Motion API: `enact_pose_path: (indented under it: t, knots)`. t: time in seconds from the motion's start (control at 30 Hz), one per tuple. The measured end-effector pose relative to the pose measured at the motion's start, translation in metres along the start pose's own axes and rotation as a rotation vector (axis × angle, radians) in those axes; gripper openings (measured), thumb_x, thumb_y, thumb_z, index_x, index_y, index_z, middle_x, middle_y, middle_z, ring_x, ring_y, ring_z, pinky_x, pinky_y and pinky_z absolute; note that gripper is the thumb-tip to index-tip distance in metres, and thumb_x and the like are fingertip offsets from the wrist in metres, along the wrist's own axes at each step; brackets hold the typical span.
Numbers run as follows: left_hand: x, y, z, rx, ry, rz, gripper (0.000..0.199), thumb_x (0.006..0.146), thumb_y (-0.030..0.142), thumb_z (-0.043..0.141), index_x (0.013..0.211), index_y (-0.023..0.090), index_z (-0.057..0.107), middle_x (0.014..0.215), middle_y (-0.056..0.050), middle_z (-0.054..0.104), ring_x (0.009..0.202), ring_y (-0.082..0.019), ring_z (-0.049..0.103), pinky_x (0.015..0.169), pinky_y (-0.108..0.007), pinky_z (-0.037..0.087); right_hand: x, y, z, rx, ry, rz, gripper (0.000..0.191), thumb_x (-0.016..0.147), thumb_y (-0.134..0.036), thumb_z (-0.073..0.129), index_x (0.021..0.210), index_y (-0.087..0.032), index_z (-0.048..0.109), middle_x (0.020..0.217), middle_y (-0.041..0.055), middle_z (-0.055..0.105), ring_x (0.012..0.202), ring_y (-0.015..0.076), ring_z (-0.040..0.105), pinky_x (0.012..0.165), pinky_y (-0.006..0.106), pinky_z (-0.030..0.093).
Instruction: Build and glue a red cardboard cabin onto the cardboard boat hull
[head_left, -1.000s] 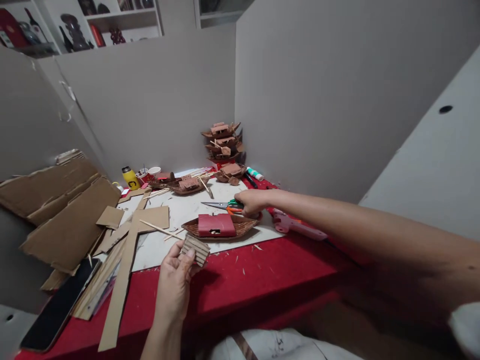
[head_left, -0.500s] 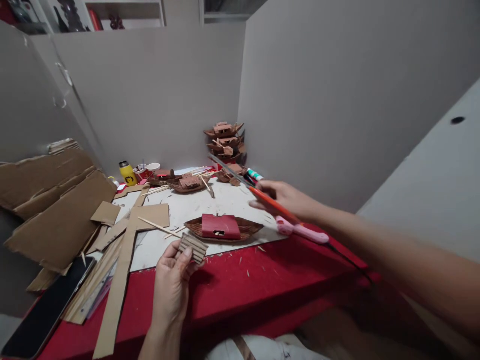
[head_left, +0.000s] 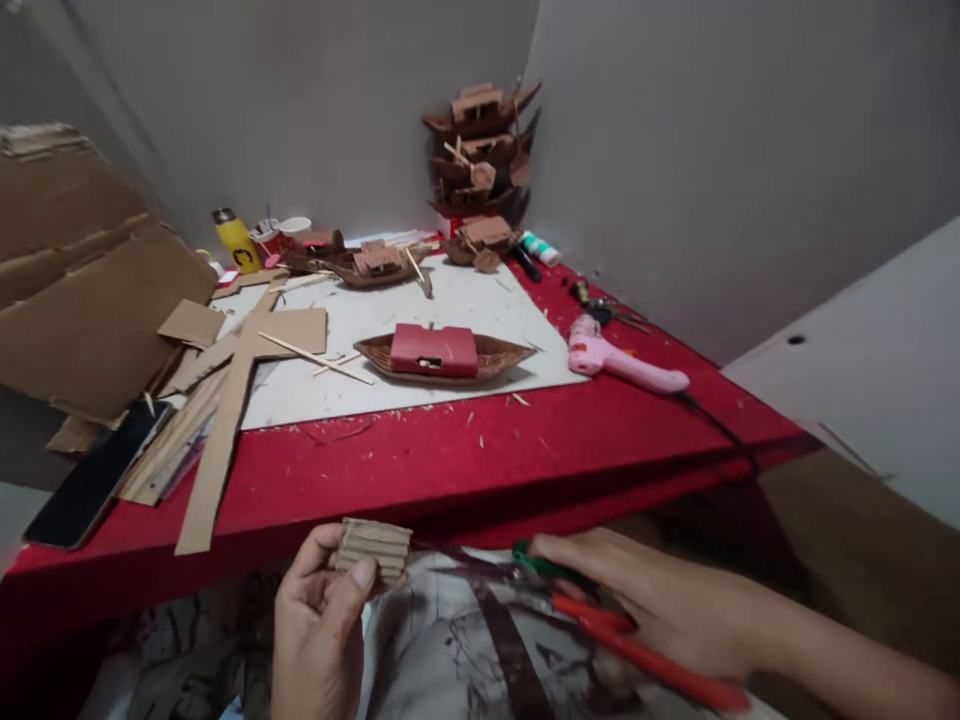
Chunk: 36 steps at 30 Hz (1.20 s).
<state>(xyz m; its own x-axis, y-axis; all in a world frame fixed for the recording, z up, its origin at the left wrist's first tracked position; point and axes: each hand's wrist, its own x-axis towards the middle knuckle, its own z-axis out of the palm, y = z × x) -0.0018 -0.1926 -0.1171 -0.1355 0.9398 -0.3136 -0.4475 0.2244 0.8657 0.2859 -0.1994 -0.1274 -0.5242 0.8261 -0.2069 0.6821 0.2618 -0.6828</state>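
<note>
My left hand pinches a small piece of corrugated cardboard, its ridges showing, between thumb and fingers above my lap. To the right, my right hand grips scissors with red-orange and green handles. Their blades are motion-blurred and point left towards the cardboard, apart from it. Beyond both hands, a small brown model boat with a red curved roof rests on a white board. Thin wooden sticks lie beside the boat.
A pink glue gun with a black cord lies right on the red tabletop. Cardboard sheets, a cardboard strip and a phone are left. Stacked model boats, a yellow bottle and cups stand behind.
My right hand has brought the scissors from above the table down towards my lap, near the cardboard. The view has tilted downward. My left hand still holds the cardboard piece.
</note>
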Motion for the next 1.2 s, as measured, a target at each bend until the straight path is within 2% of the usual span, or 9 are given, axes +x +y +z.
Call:
enact_pose_path:
  t: [0.1,0.27,0.4,0.5,0.63,0.87,1.1,1.2]
  knots:
    - [-0.002,-0.013,0.008,0.012,0.002,-0.017,0.03,0.06,0.027,0.085,0.082,0.018,0.066,0.075,-0.002,0.071,0.063,-0.014,0.066,0.062,-0.024,0.056,-0.004,0.008,-0.001,0.101,-0.051,0.027,0.036,0.071,-0.039,0.073,0.101,-0.022,0.064,0.083,0.0039,0.065,0.074,0.0191,0.06,0.065,0.025,0.045]
    - [0.003,-0.024,0.034,0.06,-0.08,0.013,0.027,0.064,0.025,0.083,0.086,0.018,0.068,0.081,-0.002,0.071,0.067,-0.014,0.067,0.064,-0.025,0.058,-0.019,0.025,0.006,0.098,-0.015,0.093,0.038,0.072,-0.042,0.072,0.099,-0.019,0.059,0.088,0.005,0.064,0.076,0.0198,0.059,0.066,0.026,0.043]
    - [0.007,-0.032,0.054,0.102,-0.166,0.013,0.022,0.067,0.023,0.082,0.083,0.019,0.068,0.079,0.0,0.071,0.068,-0.013,0.067,0.066,-0.024,0.058,-0.023,0.033,0.01,0.098,0.018,0.054,0.041,0.074,-0.05,0.07,0.097,-0.019,0.057,0.088,0.0052,0.062,0.075,0.0197,0.058,0.065,0.027,0.041]
    - [0.009,-0.04,0.062,0.14,-0.203,0.025,0.019,0.071,0.021,0.079,0.085,0.019,0.068,0.079,0.001,0.072,0.069,-0.011,0.067,0.069,-0.022,0.057,-0.023,0.036,0.011,0.098,0.029,0.053,0.04,0.073,-0.051,0.07,0.093,-0.02,0.055,0.088,0.0042,0.061,0.075,0.0195,0.057,0.065,0.027,0.04]
    - [0.009,-0.048,0.066,0.192,-0.225,0.041,0.017,0.073,0.02,0.078,0.085,0.019,0.068,0.079,0.001,0.072,0.069,-0.01,0.068,0.07,-0.02,0.056,-0.022,0.04,0.012,0.096,0.018,0.048,0.039,0.073,-0.05,0.071,0.086,-0.02,0.05,0.084,0.0024,0.059,0.071,0.018,0.053,0.063,0.027,0.037]
    - [0.007,-0.051,0.067,0.206,-0.252,0.031,0.017,0.071,0.021,0.08,0.083,0.017,0.068,0.075,0.0,0.072,0.066,-0.009,0.067,0.066,-0.018,0.055,-0.017,0.044,0.015,0.089,0.057,-0.008,0.043,0.074,-0.06,0.064,0.083,-0.021,0.047,0.075,-0.0004,0.055,0.062,0.0148,0.043,0.058,0.026,0.031]
    - [0.005,-0.055,0.065,0.176,-0.276,0.038,0.017,0.071,0.022,0.08,0.082,0.017,0.068,0.075,0.001,0.071,0.064,-0.01,0.066,0.066,-0.02,0.055,-0.019,0.04,0.016,0.054,0.033,0.023,0.047,0.075,-0.061,0.063,0.092,-0.02,0.05,0.088,0.0044,0.059,0.073,0.019,0.05,0.066,0.029,0.035]
    - [0.003,-0.056,0.065,0.19,-0.285,0.026,0.017,0.072,0.022,0.079,0.083,0.017,0.067,0.074,0.001,0.07,0.062,-0.01,0.065,0.067,-0.023,0.056,-0.021,0.04,0.019,0.057,0.033,0.026,0.045,0.074,-0.06,0.065,0.085,-0.02,0.048,0.08,0.0012,0.057,0.066,0.0164,0.046,0.062,0.028,0.034]
